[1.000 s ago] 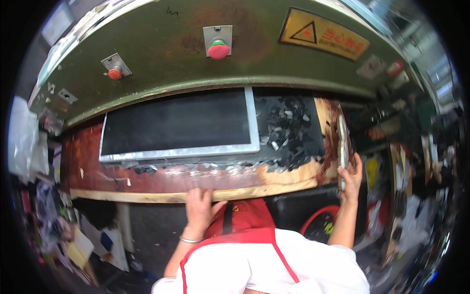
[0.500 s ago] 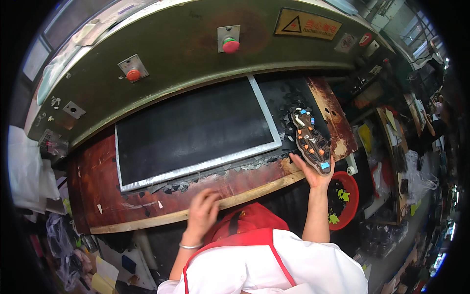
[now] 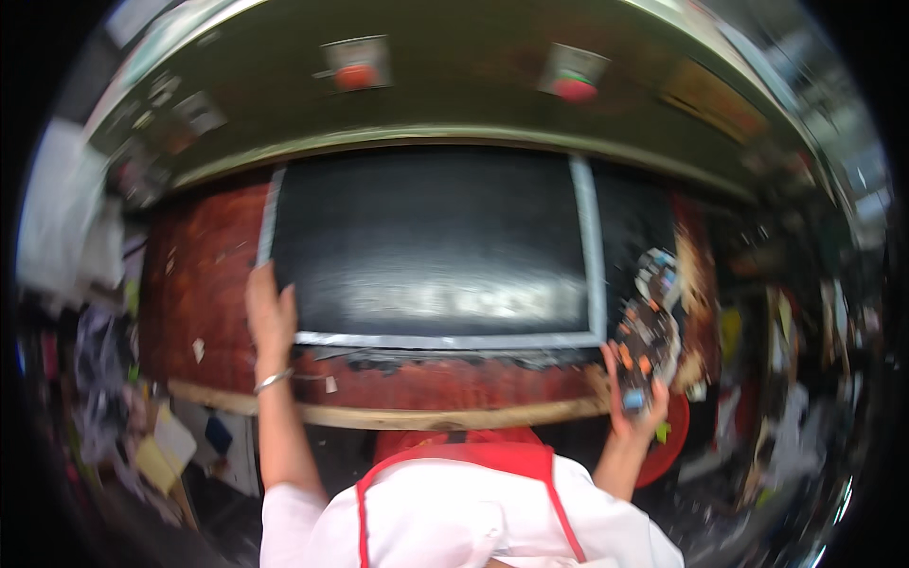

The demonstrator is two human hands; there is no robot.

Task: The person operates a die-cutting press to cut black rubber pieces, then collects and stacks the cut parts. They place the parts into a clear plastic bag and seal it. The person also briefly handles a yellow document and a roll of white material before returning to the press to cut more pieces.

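Observation:
My left hand [image 3: 271,317], with a bracelet at the wrist, reaches to the near left corner of a flat black sheet [image 3: 431,237] edged in pale grey. Its fingers are stretched out against that edge, thumb apart; blur hides how firmly they touch. On the right, my right hand [image 3: 636,402] has its thumb and fingers on either side of the near end of a long, sole-shaped cutting die [image 3: 646,336]. The die is dark brown with orange, blue and white bits. It lies over the dark strip right of the sheet.
Behind the sheet rises a green machine front with an orange knob [image 3: 356,76] and a pink push button [image 3: 575,88]. A wooden strip [image 3: 454,417] edges the red-brown bed. Below the die stands a red bucket [image 3: 674,445]. Clear plastic bags [image 3: 95,355] hang at left.
The view has turned, shifting the scene. My left hand has moved from the wooden edge, leftward and forward, to the sheet's near left corner. My right hand stays at the die's near end.

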